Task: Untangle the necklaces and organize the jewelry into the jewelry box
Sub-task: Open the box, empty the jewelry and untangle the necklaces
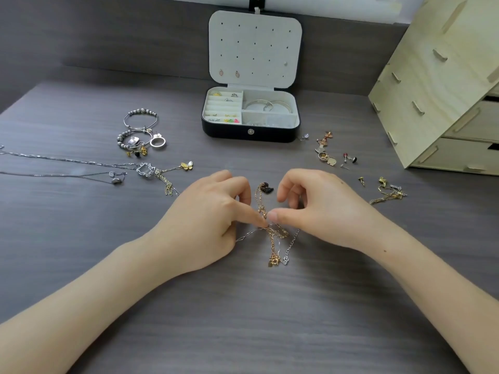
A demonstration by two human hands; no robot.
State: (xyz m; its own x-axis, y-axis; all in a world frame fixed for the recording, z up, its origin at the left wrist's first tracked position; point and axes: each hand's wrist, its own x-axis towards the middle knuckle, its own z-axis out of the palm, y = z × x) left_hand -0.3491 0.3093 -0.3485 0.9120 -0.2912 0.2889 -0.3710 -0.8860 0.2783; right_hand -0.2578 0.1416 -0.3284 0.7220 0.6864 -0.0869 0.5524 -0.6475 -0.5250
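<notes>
Working from my remote seat, I see both hands meeting over the tangled necklaces [273, 234], which lie on the table [243, 314] near the middle, well short of the jewelry box [229, 134] at the far edge. The left hand [213, 220] pinches the knot narrowly between thumb and forefinger. The right hand [310, 209] sets its thumb against the same knot with its fingers curled above, and I judge it is pinching a strand, though the strand is too fine to make out. A gold chain and a silver chain cross here, their clasp ends trailing toward me and a dark pendant [267, 187] lying just beyond the fingers, so this knot is not yet undone. The box stands open with its lid [255, 47] upright, holding a few earrings. Rings sit in the left-hand rolls, and bangles [267, 106] lie in the far right compartment, so some sorting is done. Plenty is left, by my reckoning. To the left lie beaded bracelets [140, 120], a ring [158, 142] and long silver necklaces [67, 160] that meet a butterfly pendant [187, 165]. To the right are loose earrings [326, 153] and another gold chain heap [388, 195], near a wooden drawer unit [432, 90].
</notes>
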